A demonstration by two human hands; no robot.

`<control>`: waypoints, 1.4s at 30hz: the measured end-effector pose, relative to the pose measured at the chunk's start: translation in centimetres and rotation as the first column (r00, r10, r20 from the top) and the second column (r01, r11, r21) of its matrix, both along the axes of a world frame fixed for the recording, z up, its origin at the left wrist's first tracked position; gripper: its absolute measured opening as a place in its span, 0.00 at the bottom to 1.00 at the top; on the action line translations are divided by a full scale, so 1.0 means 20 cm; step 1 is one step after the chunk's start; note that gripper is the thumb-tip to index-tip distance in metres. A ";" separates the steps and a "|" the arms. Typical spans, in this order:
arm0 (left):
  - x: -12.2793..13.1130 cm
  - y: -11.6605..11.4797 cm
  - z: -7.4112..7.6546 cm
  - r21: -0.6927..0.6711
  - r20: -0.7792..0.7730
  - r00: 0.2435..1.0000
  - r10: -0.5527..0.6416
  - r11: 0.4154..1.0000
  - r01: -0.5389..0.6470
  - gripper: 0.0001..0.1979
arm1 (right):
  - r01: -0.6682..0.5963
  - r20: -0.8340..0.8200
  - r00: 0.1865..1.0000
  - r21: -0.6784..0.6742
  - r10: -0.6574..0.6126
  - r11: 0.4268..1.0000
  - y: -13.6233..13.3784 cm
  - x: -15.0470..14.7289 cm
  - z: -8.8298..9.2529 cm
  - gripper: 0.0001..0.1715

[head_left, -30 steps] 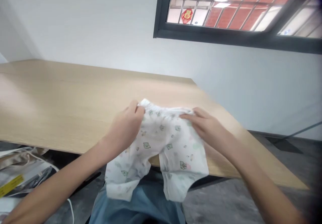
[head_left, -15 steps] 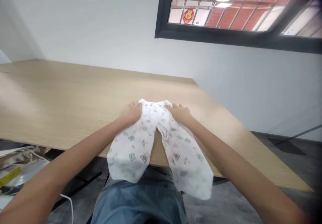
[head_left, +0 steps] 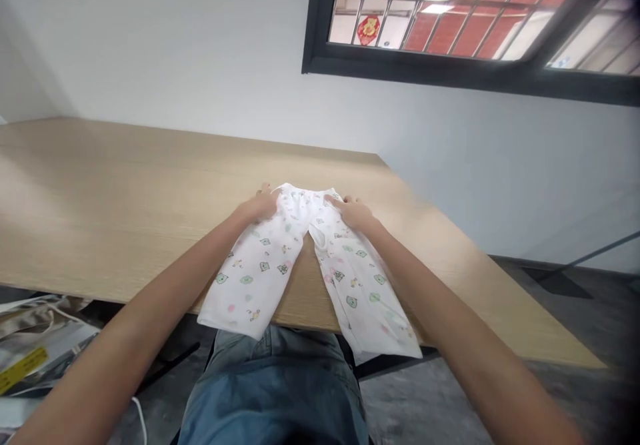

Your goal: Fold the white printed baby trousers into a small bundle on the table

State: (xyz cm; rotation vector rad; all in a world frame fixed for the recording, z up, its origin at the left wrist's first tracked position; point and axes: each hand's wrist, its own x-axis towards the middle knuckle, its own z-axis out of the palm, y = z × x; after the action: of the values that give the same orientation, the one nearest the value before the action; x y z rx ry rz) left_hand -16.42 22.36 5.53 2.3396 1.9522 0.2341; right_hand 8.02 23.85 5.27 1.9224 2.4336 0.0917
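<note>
A pair of small white trousers (head_left: 273, 255), printed with green, pink and brown figures, lies spread on the table with its waistband away from me. Both leg ends hang past the table's near edge. My left hand (head_left: 263, 205) grips the left side near the waistband, its fingertips partly hidden at the cloth. On the opposite side, my right hand (head_left: 354, 211) holds the cloth just below the waistband, thumb on top. The fabric between my hands is slightly gathered.
The pale wooden table (head_left: 125, 198) meets the wall at the back, and its right edge slants toward me. A dark-framed barred window (head_left: 425, 65) is at upper right. Below the table at left are bags and a white cable (head_left: 140, 418).
The trousers have slid away from me along the table with both hands on them. Their legs now lie flatter and hang less past the near edge.
</note>
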 end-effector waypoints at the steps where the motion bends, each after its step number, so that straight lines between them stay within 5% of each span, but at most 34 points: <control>1: -0.01 -0.07 0.01 0.001 0.013 1.000 -0.025 1.000 0.025 0.21 | -0.009 -0.012 1.000 -0.006 0.009 1.000 -0.02 0.00 0.01 0.38; 6: -0.02 -0.51 0.02 0.064 0.062 0.970 -0.234 0.971 0.230 0.20 | -0.170 -0.141 0.973 0.114 0.186 0.979 -0.25 -0.13 0.07 0.37; 10: 0.02 -0.64 -0.04 0.129 0.089 0.945 -0.316 0.944 0.303 0.18 | -0.619 -0.311 0.733 0.063 0.605 0.783 -0.42 -0.38 0.04 0.25; 13: 0.01 -0.66 -0.13 0.152 0.091 0.942 -0.323 0.939 0.307 0.19 | -0.722 -0.362 0.654 -0.040 0.664 0.690 -0.37 -0.52 -0.03 0.24; 19: -0.01 -1.04 -0.33 0.420 -0.114 0.967 -0.227 0.871 0.254 0.23 | -0.486 -0.317 0.833 -0.026 0.454 0.873 0.00 -0.60 -0.12 0.26; 23: -0.01 -1.24 -0.36 0.562 -0.208 0.962 -0.177 0.784 0.266 0.23 | -0.396 -0.353 0.862 -0.018 0.364 0.918 0.10 -0.61 -0.12 0.26; 26: -0.02 -1.25 -0.31 0.576 -0.162 0.967 -0.198 0.776 0.256 0.22 | -0.411 -0.406 0.841 -0.049 0.358 0.910 0.08 -0.54 -0.07 0.25; 31: 0.11 -1.10 -0.17 0.343 0.196 0.968 -0.155 0.936 0.080 0.15 | -0.408 -0.477 0.811 -0.044 0.340 0.912 -0.10 -0.19 0.04 0.23; 36: 0.52 -0.82 -0.06 0.216 0.241 0.899 -0.365 0.923 0.317 0.17 | -0.380 -0.484 0.830 -0.130 0.276 0.916 -0.28 0.11 0.01 0.31; 39: 0.73 -0.75 -0.07 0.141 0.213 0.905 -0.368 0.928 0.344 0.22 | -0.430 -0.406 0.842 -0.111 0.354 0.896 -0.28 0.15 -0.07 0.34; 42: 0.82 -0.85 -0.15 0.154 0.196 0.894 -0.403 0.913 0.377 0.30 | -0.400 -0.305 0.881 -0.069 0.362 0.914 -0.20 0.13 -0.13 0.33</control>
State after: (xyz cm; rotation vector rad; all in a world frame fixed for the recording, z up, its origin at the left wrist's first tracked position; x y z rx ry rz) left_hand -0.10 5.43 2.53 2.5786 1.3636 0.5595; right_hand 10.60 19.75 2.66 1.4638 2.8932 -0.3534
